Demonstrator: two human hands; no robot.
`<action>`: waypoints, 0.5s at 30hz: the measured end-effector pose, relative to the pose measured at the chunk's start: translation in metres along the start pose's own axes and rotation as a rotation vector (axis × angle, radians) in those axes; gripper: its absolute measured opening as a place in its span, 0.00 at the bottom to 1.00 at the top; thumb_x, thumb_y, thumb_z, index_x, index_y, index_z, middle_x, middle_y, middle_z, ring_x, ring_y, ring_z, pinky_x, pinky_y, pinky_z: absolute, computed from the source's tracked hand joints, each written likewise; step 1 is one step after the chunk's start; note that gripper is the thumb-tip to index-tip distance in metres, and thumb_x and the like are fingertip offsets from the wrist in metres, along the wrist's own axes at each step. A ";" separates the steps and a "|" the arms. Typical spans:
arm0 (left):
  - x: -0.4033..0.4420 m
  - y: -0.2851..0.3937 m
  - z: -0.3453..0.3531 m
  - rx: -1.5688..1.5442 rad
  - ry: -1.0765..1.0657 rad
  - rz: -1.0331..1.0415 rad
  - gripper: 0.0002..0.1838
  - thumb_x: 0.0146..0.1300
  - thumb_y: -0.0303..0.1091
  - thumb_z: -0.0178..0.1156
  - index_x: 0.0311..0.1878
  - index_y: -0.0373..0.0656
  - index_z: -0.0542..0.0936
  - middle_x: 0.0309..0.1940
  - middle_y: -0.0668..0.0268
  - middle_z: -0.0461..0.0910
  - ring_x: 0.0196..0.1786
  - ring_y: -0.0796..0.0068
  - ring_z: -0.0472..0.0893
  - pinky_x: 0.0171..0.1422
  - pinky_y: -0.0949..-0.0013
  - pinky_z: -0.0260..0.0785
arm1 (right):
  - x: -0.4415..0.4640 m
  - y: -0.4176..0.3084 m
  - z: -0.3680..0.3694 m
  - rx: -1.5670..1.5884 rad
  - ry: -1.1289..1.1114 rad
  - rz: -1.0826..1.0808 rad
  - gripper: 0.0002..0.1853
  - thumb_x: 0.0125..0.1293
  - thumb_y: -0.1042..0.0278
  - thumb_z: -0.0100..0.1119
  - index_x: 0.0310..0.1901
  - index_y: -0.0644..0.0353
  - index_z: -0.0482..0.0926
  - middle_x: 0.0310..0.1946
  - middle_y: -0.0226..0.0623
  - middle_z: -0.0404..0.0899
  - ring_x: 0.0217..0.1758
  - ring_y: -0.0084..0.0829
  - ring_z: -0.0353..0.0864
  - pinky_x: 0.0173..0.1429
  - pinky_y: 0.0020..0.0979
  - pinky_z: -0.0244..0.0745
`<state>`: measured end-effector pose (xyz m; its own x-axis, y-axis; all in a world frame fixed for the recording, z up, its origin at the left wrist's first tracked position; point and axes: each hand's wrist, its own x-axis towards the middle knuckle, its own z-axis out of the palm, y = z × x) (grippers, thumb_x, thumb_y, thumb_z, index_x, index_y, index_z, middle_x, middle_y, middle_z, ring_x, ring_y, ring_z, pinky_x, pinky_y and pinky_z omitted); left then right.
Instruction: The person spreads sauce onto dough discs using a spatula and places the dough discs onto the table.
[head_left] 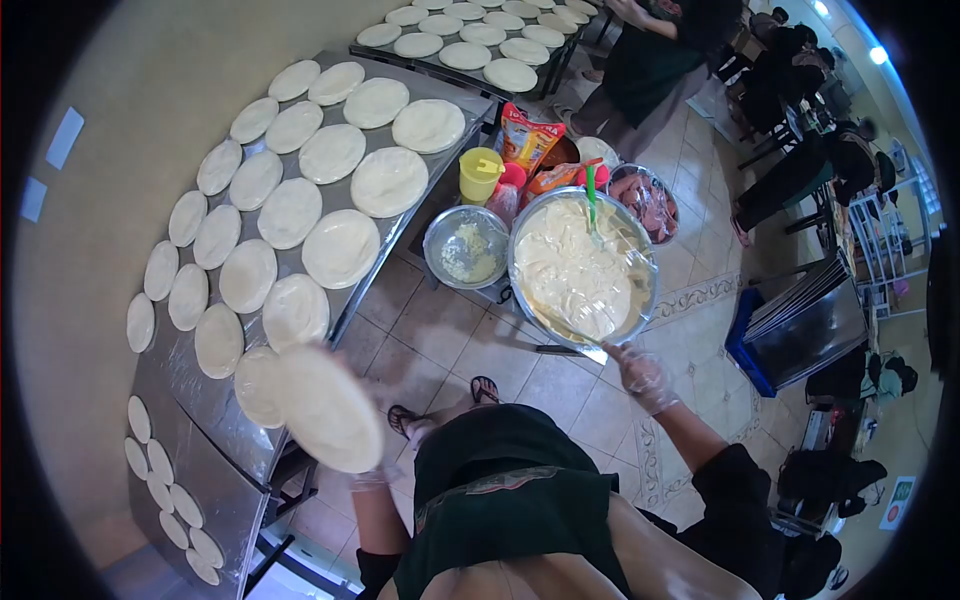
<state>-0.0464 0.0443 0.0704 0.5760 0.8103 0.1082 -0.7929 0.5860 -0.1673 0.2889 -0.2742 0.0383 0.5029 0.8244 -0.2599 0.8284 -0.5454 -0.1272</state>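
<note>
My left hand (374, 478), in a clear plastic glove, holds up a round dough base (332, 408) by its lower edge. The base is tilted and blurred, and overlaps another dough base (262, 388) on the metal table (165, 375). My right hand (648, 382), also gloved, is wrapped round the handle of a spatula (592, 350), whose pale flat end is at the near rim of a large bowl (515, 285). Thick, pale cream-like sauce (575, 265) fills much of this bowl. A green-handled utensil (592, 200) stands in it.
Left of the sauce bowl is a metal bowl (466, 247) with pale shreds. Behind are a yellow jug (480, 172), orange packets (530, 138) and a bowl of pinkish pieces (645, 202). Several dough bases cover the tables. Another person (650, 60) stands beyond; a blue-edged bin (752, 345) is right.
</note>
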 end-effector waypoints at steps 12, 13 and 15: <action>-0.014 -0.094 -0.038 0.110 0.360 -0.501 0.46 0.64 0.75 0.47 0.73 0.46 0.67 0.74 0.49 0.61 0.75 0.38 0.60 0.79 0.31 0.44 | 0.084 0.037 0.067 -0.026 0.000 -0.273 0.10 0.73 0.65 0.48 0.48 0.57 0.77 0.34 0.49 0.82 0.35 0.49 0.85 0.38 0.46 0.81; -0.016 -0.096 -0.038 0.136 0.420 -0.471 0.47 0.64 0.75 0.46 0.72 0.45 0.67 0.73 0.48 0.62 0.75 0.38 0.60 0.78 0.31 0.45 | 0.083 0.044 0.070 0.026 -0.020 -0.275 0.11 0.73 0.64 0.48 0.47 0.57 0.78 0.35 0.49 0.82 0.35 0.49 0.85 0.38 0.46 0.80; -0.019 -0.097 -0.039 0.165 0.481 -0.438 0.48 0.64 0.76 0.45 0.72 0.44 0.67 0.73 0.46 0.63 0.74 0.37 0.60 0.78 0.31 0.45 | 0.083 0.053 0.075 0.079 -0.041 -0.280 0.11 0.74 0.64 0.47 0.45 0.57 0.79 0.35 0.50 0.83 0.34 0.49 0.85 0.38 0.46 0.80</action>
<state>0.0276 -0.0285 0.0467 0.8459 0.4246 -0.3229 -0.4636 0.8845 -0.0514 0.3560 -0.2457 -0.0617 0.2454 0.9388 -0.2419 0.9110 -0.3086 -0.2736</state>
